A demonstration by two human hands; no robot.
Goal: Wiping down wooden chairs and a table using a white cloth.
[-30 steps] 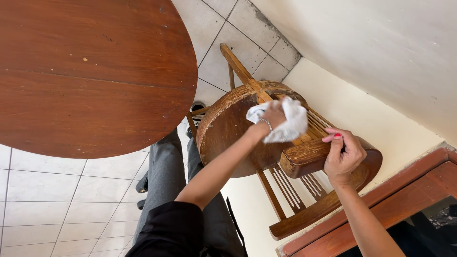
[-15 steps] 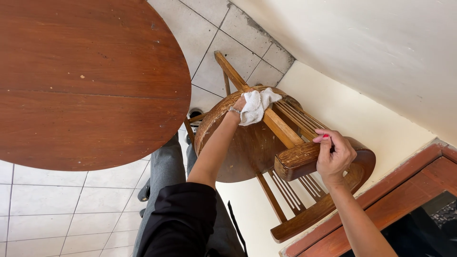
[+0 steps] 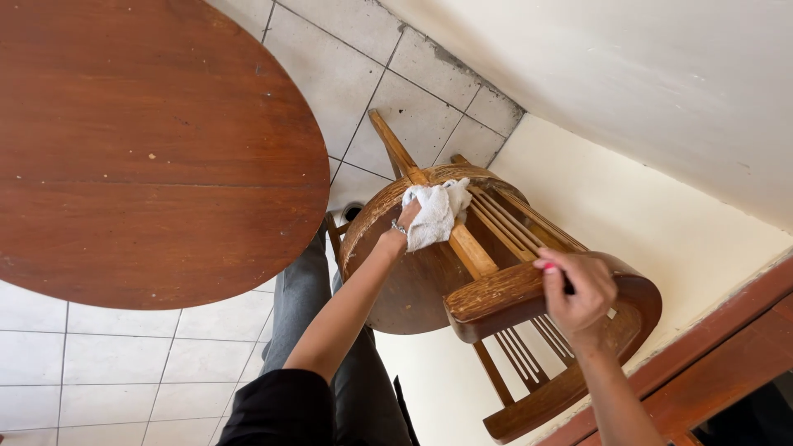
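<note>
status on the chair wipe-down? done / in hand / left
Done: cannot tell which parts are already wiped. In hand: left hand presses a white cloth on the armrest strut of the wooden chair; right hand grips the curved backrest. Left: no visible proof the backrest or spindles are wiped.

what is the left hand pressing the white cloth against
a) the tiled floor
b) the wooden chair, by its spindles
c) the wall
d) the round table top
b: the left hand holds the white cloth on the wooden chair beside its spindles, while the right hand grips the chair's curved top rail; the round table lies apart from the cloth.
</note>
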